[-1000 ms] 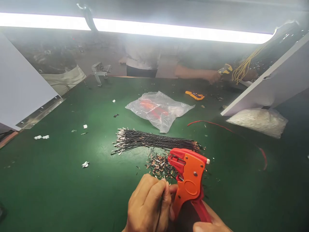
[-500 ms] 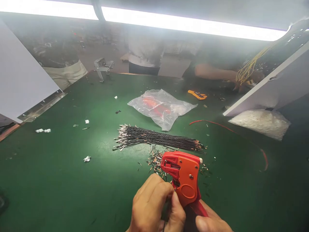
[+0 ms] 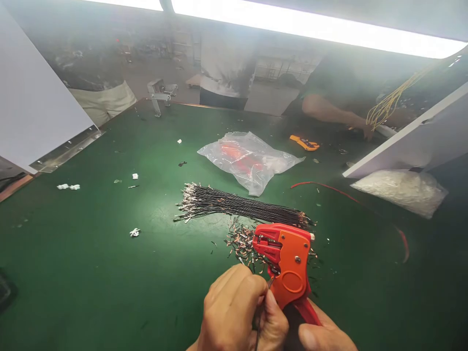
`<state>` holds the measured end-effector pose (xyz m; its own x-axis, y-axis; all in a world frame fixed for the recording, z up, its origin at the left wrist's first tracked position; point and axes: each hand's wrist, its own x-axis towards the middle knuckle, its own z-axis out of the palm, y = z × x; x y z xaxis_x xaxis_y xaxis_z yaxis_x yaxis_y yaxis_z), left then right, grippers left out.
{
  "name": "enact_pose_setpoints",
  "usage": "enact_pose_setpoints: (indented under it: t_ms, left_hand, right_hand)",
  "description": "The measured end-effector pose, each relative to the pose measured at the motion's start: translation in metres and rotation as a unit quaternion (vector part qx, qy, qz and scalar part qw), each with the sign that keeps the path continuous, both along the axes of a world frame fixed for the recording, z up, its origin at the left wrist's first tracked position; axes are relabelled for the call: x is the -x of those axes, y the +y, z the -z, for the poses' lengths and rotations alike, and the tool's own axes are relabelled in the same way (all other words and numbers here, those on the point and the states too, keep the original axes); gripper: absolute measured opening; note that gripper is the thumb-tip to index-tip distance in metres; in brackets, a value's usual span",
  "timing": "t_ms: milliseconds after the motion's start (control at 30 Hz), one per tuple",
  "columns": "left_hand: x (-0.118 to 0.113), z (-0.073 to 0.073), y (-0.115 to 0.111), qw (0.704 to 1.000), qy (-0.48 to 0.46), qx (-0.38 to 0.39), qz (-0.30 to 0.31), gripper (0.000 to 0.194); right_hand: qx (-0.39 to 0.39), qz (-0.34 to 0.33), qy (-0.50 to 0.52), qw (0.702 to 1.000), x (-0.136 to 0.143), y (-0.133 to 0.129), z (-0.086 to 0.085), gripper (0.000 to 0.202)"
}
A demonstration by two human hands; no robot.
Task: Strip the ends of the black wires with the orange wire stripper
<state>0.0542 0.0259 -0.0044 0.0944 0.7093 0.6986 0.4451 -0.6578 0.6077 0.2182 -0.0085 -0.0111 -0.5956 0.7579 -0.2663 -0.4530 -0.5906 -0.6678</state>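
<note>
My right hand (image 3: 325, 334), low in the view, is closed around the handle of a red and orange wire stripper (image 3: 292, 265). My left hand (image 3: 239, 309) pinches a thin black wire (image 3: 259, 324) between thumb and forefinger, its end held up against the lower jaw side of the stripper. Just beyond the tool lies a bundle of black wires (image 3: 237, 204), with metal terminals at the left ends and bare copper at the right. Cut wire scraps (image 3: 243, 241) are heaped between the bundle and the stripper.
Past the bundle rests a clear plastic bag (image 3: 252, 165) with something red inside. A yellow tool (image 3: 304, 143) lies behind it. To the right are a red wire (image 3: 329, 186) and a bag of white parts (image 3: 402, 190). A co-worker's arm (image 3: 332, 114) reaches in at the far right.
The view has shifted slightly. Both hands and the stripper appear a little further right, and more of the black wire shows below my left fingers.
</note>
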Motion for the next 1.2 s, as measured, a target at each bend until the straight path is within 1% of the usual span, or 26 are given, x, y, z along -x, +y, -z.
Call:
enact_pose_setpoints:
  t_ms: [100,233,333,500,600,667,733,867,1000,1100,1200]
  left_hand:
    - [0.001,0.000,0.000,1.000,0.017,-0.015,-0.004,0.020]
    - [0.000,0.000,0.000,0.999,0.026,-0.021,-0.010,0.021]
    - [-0.002,0.001,0.000,0.999,0.033,-0.030,-0.006,0.022]
    - [-0.002,0.003,0.001,0.998,0.040,-0.039,-0.001,0.023]
    - [-0.002,0.004,0.001,0.998,0.050,-0.036,0.001,0.022]
    - [-0.002,0.004,0.001,0.998,0.056,-0.035,0.000,0.022]
    - [-0.002,0.004,0.000,0.998,0.056,-0.038,0.002,0.022]
    - [-0.001,0.006,0.001,0.997,0.058,-0.038,0.015,0.022]
    - [0.000,0.007,0.002,0.998,0.058,-0.035,0.010,0.022]
    - [-0.002,0.007,0.001,0.999,0.045,-0.021,0.008,0.023]
    - [-0.005,0.005,-0.002,1.000,0.014,0.023,0.001,0.021]
  right_hand:
    - [-0.016,-0.008,-0.017,1.000,0.004,0.002,-0.002,0.063]
    - [-0.030,-0.010,-0.009,0.999,0.008,0.004,-0.001,0.066]
    - [-0.035,-0.008,-0.022,0.999,0.007,0.004,0.000,0.063]
    - [-0.071,0.051,-0.052,0.995,0.004,0.001,0.005,0.054]
    - [-0.048,0.035,-0.071,0.996,0.004,0.000,0.009,0.049]
    - [-0.026,0.026,-0.074,0.997,0.005,-0.002,0.012,0.050]
    - [-0.018,0.039,-0.072,0.996,0.006,-0.004,0.015,0.050]
    - [-0.005,0.074,-0.089,0.993,0.004,-0.010,0.024,0.045]
    - [0.001,0.087,-0.114,0.990,0.000,-0.016,0.033,0.046]
    - [-0.006,0.091,-0.127,0.988,-0.001,-0.015,0.032,0.047]
    - [0.000,0.085,-0.105,0.991,0.001,-0.011,0.025,0.044]
